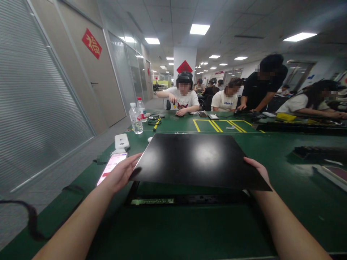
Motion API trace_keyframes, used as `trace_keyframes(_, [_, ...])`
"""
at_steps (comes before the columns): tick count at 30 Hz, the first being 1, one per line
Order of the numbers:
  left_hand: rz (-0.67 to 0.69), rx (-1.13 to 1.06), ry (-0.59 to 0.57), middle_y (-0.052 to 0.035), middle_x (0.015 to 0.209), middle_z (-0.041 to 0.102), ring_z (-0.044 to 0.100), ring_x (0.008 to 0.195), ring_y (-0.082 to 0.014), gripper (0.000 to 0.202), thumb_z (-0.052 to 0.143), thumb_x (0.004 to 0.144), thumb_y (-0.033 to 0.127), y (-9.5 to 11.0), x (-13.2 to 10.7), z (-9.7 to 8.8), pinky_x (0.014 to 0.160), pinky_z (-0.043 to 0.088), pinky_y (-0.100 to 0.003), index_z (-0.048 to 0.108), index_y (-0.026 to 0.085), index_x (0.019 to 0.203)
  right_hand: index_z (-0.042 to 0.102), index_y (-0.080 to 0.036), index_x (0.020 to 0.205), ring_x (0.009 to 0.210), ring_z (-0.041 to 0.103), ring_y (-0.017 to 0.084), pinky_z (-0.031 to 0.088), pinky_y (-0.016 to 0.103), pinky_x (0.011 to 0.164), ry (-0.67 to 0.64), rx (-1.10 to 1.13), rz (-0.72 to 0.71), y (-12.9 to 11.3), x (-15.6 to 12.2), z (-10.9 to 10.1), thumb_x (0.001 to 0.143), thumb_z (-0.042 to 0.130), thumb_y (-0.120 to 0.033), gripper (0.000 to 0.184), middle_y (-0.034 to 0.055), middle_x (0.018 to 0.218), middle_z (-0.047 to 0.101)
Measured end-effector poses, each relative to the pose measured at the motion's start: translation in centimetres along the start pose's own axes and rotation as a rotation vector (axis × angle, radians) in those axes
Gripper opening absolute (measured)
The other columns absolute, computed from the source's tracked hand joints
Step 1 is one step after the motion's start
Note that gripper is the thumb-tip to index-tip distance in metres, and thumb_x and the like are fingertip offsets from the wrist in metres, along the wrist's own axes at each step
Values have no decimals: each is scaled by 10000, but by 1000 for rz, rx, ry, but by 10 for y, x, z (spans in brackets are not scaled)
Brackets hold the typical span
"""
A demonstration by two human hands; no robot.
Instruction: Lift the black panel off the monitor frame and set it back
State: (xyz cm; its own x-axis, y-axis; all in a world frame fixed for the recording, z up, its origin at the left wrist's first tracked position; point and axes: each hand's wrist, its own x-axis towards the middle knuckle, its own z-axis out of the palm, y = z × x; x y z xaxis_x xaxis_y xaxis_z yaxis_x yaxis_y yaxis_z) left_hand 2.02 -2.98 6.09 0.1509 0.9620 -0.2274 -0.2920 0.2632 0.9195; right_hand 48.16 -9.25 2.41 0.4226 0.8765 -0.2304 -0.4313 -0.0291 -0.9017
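Observation:
A thin, flat black panel [187,160] with a slightly glossy face is held up between both my hands, tilted above the green table. My left hand [123,173] grips its left edge, fingers running underneath. At the right edge my right hand [258,173] holds on, thumb on top and the other fingers hidden below. Under the panel a black frame [211,199] lies on the table, with a greenish strip [151,201] along its near side. The panel covers most of that frame.
Left of the panel are a lit phone [112,166], a white power bank [121,141] and two bottles, the nearer one a clear bottle [136,119]. A dark strap [32,220] hangs by the left table edge. Across the green table [287,224] a person [187,97] works with a yellow-handled tool.

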Motion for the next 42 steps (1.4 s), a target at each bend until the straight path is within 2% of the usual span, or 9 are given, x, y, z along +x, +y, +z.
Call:
trace_keyframes(4, [-60, 23, -8, -100, 934, 811, 776, 745, -266, 420, 761, 732, 194, -1, 1, -3, 578, 597, -286, 733, 164, 1150, 708, -195, 872, 683, 741, 290, 631, 422, 638, 48, 31, 188, -1, -10, 12, 744, 660, -221, 139, 73, 718, 752])
trace_keyframes(8, [-7, 70, 23, -94, 939, 811, 775, 747, -263, 541, 806, 672, 181, 1, 3, -9, 523, 567, -248, 730, 178, 1208, 708, -202, 929, 710, 748, 279, 632, 397, 655, -6, 23, 168, 4, -13, 17, 732, 675, -194, 200, 59, 763, 765])
trace_keyframes(12, [67, 54, 60, -98, 913, 809, 766, 683, -243, 546, 786, 668, 170, 1, 5, -15, 519, 570, -245, 732, 147, 1211, 709, -215, 1099, 831, 759, 288, 626, 387, 700, -136, -48, 119, 11, -8, 13, 735, 693, -223, 365, 60, 896, 785])
trace_keyframes(17, [138, 20, 107, -82, 920, 814, 780, 802, -277, 539, 789, 642, 187, 5, 1, -15, 647, 627, -285, 750, 156, 1179, 703, -213, 1145, 931, 750, 295, 609, 406, 782, -238, -123, 176, 13, -10, 18, 724, 701, -206, 421, 82, 1014, 783])
trace_keyframes(22, [184, 14, 102, -78, 997, 816, 759, 976, -356, 615, 838, 582, 246, 11, -4, -12, 790, 651, -380, 749, 188, 1187, 717, -187, 1079, 961, 732, 239, 587, 334, 792, -295, -159, 92, 15, -11, 21, 710, 674, -192, 372, 94, 1066, 770])
trace_keyframes(29, [184, -14, 153, -77, 1003, 814, 764, 961, -329, 539, 834, 566, 209, 10, -4, -10, 735, 652, -337, 764, 185, 1100, 555, -210, 1239, 725, 704, 188, 551, 272, 578, -110, -119, 62, 13, -6, 18, 695, 680, -123, 565, 70, 876, 752])
trace_keyframes(34, [194, -11, 146, -79, 977, 814, 774, 900, -293, 557, 819, 591, 180, 8, -3, -10, 692, 640, -293, 757, 164, 1144, 478, -188, 1336, 754, 731, 211, 562, 283, 603, -51, -163, -2, 11, -4, 17, 721, 666, -138, 645, 115, 892, 770])
trace_keyframes(40, [196, 16, 130, -82, 987, 814, 774, 902, -287, 605, 817, 620, 178, 5, -1, -14, 745, 638, -297, 737, 147, 1218, 283, -183, 1568, 842, 742, 222, 573, 296, 678, -20, -279, -83, 14, -2, 14, 698, 693, -172, 962, 102, 926, 785])
trace_keyframes(42, [196, 23, 131, -82, 987, 813, 777, 875, -275, 612, 813, 633, 173, 4, -1, -15, 728, 636, -287, 728, 149, 1238, 292, -181, 1579, 848, 730, 219, 551, 273, 644, -14, -313, -101, 15, -2, 13, 671, 717, -200, 1003, 93, 927, 787])
